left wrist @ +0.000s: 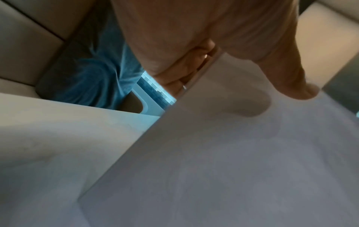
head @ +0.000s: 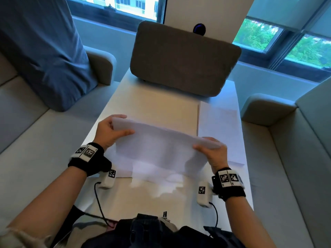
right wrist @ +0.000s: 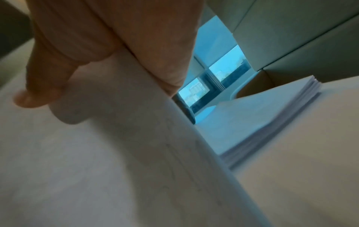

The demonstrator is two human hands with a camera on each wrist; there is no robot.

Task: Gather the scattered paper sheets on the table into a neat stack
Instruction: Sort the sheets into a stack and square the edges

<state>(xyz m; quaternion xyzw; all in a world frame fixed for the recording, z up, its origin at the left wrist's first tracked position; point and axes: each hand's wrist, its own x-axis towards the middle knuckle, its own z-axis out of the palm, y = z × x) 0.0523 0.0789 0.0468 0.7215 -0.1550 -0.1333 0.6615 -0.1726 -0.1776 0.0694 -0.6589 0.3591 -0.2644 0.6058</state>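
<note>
At the 9 o'clock side of the desk [head: 157, 111], the left hand [head: 109, 131] grips one end of a bundle of sheets [head: 161, 149], thumb on the near face and fingers curled behind. The bundle is upright on its long edge, near the middle of the desk, and sags between the grips. The likely trouble starts here: if the left grip loosens during squaring, loose sheets may fan out and slide toward 6 o'clock, where one flat sheet [head: 123, 167] lies under the bundle.

Toward 3 o'clock, the right hand [head: 213, 153] clamps the other end the same way. Squeezing both ends inward could buckle or crease the paper instead of aligning it.

At 2 o'clock lies a separate stack [head: 220, 129], with its edges slightly stepped in the right wrist view. Dropping the bundle on it carelessly could leave the pile skewed or nudge it off the desk's right edge.
</note>
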